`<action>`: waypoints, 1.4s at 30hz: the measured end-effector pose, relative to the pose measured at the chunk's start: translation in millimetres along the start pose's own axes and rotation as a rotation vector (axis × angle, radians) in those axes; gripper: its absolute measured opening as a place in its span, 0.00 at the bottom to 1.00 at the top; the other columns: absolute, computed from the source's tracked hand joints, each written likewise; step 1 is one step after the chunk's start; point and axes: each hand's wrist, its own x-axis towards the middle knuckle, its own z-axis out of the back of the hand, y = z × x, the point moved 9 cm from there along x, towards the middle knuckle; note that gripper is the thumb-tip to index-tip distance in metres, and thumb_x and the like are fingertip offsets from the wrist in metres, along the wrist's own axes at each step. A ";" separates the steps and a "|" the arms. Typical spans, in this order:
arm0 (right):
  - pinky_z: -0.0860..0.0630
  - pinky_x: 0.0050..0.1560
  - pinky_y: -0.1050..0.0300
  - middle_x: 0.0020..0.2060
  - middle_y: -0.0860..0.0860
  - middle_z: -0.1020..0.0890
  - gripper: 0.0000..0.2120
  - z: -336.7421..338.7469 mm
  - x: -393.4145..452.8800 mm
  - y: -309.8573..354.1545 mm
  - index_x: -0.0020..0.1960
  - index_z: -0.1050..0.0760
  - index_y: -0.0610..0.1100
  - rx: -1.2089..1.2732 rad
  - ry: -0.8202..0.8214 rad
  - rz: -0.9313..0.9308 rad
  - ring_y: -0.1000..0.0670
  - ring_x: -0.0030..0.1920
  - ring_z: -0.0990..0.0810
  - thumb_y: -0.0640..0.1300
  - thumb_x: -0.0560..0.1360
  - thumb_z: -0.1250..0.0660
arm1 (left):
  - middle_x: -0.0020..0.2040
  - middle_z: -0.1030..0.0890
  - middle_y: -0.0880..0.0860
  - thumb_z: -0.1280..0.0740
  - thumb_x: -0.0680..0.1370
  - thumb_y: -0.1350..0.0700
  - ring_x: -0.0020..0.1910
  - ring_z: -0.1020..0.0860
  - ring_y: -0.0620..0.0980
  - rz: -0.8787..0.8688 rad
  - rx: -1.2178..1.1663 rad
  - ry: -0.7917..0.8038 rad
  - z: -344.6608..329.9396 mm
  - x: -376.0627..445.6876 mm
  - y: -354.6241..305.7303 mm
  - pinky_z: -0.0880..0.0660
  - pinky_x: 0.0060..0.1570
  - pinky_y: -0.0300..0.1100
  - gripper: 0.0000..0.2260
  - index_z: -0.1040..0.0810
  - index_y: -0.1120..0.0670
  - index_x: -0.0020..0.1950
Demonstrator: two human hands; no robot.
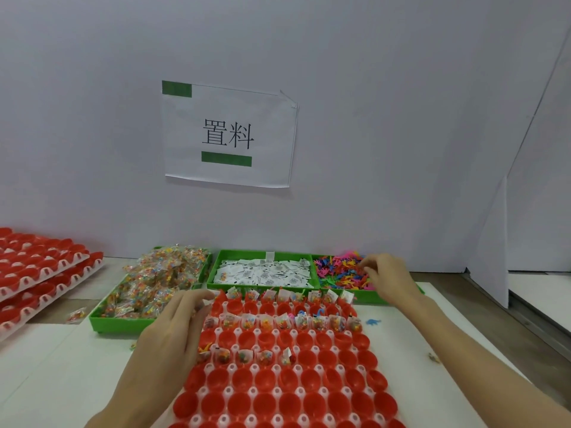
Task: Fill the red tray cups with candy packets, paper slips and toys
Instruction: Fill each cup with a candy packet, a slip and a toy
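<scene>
The red tray (253, 391) of cups lies in front of me. Its far row, its third row and part of its fifth row hold candy packets (247, 323) and paper slips; the near rows are bare cups. My left hand (177, 325) rests at the tray's far left edge with fingers stretched out, holding nothing that I can see. My right hand (387, 278) reaches into the green bin of coloured plastic toys (336, 270), its fingers curled down and pinching toys in the pile.
Three green bins stand behind the tray: candy packets (160, 279) on the left, white paper slips (265, 273) in the middle, toys on the right. Stacked red trays (40, 267) lie at far left. A loose packet (76, 315) and a blue toy (372, 321) lie on the table.
</scene>
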 end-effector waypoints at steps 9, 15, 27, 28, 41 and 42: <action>0.23 0.59 0.54 0.58 0.48 0.16 0.16 -26.0 15.1 -13.4 0.62 0.18 0.45 -0.223 0.196 0.021 0.49 0.56 0.18 0.50 0.76 0.26 | 0.49 0.22 0.41 0.33 0.80 0.61 0.42 0.22 0.36 -0.011 -0.002 -0.013 1.4 1.1 3.9 0.30 0.43 0.24 0.08 0.21 0.52 0.57; 0.22 0.58 0.53 0.55 0.46 0.15 0.14 -26.6 21.0 -15.4 0.58 0.17 0.43 -0.232 0.153 -0.032 0.47 0.55 0.17 0.46 0.75 0.24 | 0.49 0.22 0.41 0.39 0.83 0.52 0.41 0.23 0.36 -0.029 0.011 -0.027 5.1 2.0 3.5 0.27 0.40 0.30 0.08 0.22 0.52 0.56; 0.21 0.45 0.56 0.44 0.46 0.12 0.09 -21.4 22.7 -23.6 0.55 0.14 0.43 -0.038 -0.042 -0.020 0.52 0.39 0.18 0.44 0.80 0.31 | 0.45 0.15 0.41 0.24 0.74 0.61 0.41 0.16 0.39 0.239 -0.322 -0.020 -0.4 0.2 20.9 0.22 0.45 0.28 0.14 0.20 0.47 0.54; 0.20 0.45 0.55 0.44 0.46 0.12 0.10 -22.5 23.3 -21.0 0.55 0.14 0.42 -0.045 -0.038 -0.020 0.50 0.38 0.17 0.44 0.81 0.33 | 0.44 0.14 0.42 0.24 0.73 0.63 0.40 0.15 0.40 0.274 -0.352 -0.012 -3.2 -1.1 24.1 0.21 0.45 0.30 0.14 0.18 0.47 0.53; 0.18 0.57 0.50 0.52 0.47 0.13 0.12 -91.3 34.8 127.9 0.54 0.14 0.40 -0.029 0.354 0.319 0.49 0.50 0.15 0.47 0.76 0.25 | 0.39 0.14 0.47 0.25 0.76 0.62 0.37 0.15 0.45 0.370 -0.426 -0.015 -6.6 -5.8 29.6 0.19 0.43 0.37 0.07 0.16 0.51 0.47; 0.18 0.55 0.49 0.51 0.47 0.13 0.13 -96.5 35.1 129.2 0.53 0.14 0.39 -0.091 0.378 0.312 0.47 0.49 0.15 0.48 0.75 0.25 | 0.39 0.14 0.46 0.25 0.75 0.62 0.37 0.15 0.45 0.365 -0.424 -0.010 -6.8 -5.5 28.7 0.19 0.43 0.37 0.07 0.16 0.50 0.46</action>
